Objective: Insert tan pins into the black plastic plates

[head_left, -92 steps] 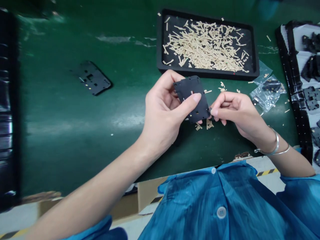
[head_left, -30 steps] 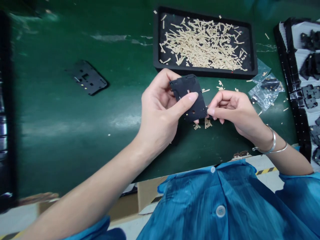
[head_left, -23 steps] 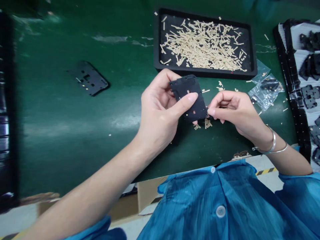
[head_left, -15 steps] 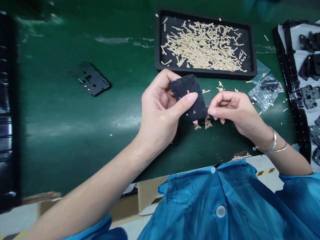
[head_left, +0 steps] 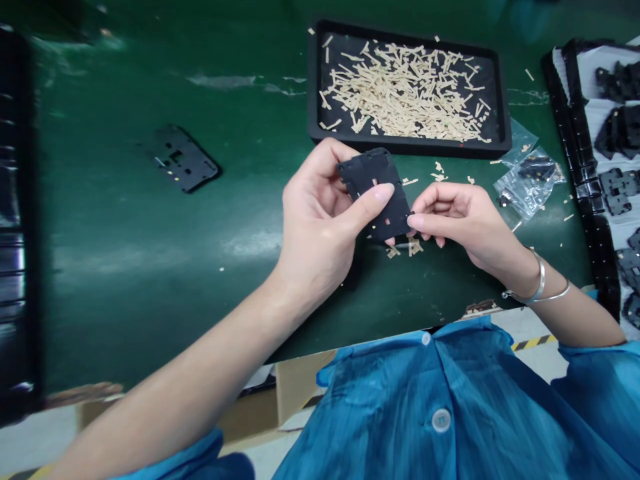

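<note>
My left hand (head_left: 325, 213) grips a flat black plastic plate (head_left: 393, 213) with small cut-outs, its thumb lying across the face and the fingers behind. At the plate's lower right corner is my right hand (head_left: 450, 213), its thumb and forefinger pinched together against the edge. Whatever sits between those fingertips is too small to make out. Beneath the plate, a few cream paper-like scraps (head_left: 415, 247) lie on the green table (head_left: 175, 287). A similar black plate (head_left: 186, 160) rests flat on the table to the left.
A black tray (head_left: 315, 127) heaped with small cream strips (head_left: 405, 93) stands behind my hands. Right of it lie clear plastic bags (head_left: 533, 183) with dark parts inside. Trays edge both sides; the right one (head_left: 583, 153) holds several black parts (head_left: 620, 190).
My right fingertips have moved slightly left, closer in over the plate's lower right corner. The left hand keeps its hold, and the view has shifted a little.
</note>
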Demonstrator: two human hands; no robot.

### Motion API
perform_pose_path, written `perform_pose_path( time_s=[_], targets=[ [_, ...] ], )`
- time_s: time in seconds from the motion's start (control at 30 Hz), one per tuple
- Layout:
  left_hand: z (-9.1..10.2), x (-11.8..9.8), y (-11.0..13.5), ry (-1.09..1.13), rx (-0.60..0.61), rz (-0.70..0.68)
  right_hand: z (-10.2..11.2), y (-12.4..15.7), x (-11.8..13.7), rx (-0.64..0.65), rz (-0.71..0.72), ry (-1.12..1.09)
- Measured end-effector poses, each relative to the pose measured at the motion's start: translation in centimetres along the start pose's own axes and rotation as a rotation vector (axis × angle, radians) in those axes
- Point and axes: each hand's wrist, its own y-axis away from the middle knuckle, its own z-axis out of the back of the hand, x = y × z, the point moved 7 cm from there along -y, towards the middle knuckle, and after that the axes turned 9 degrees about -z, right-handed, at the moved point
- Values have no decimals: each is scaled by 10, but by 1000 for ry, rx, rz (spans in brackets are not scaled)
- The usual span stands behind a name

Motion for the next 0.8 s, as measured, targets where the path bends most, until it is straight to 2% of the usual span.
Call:
perform_pose_path(
  time_s=[0.23,0.37,0.57,0.8],
  targets=[
    [4,7,0,48,7,39,-1,2,3,-75,61,38],
    [3,5,0,37,-1,39,1,2,4,-65,89,18],
    [1,0,0,42,-53,23,6,1,0,-48,36,9],
    [1,1,0,54,-34,38,1,2,2,-41,50,5]
  ],
)
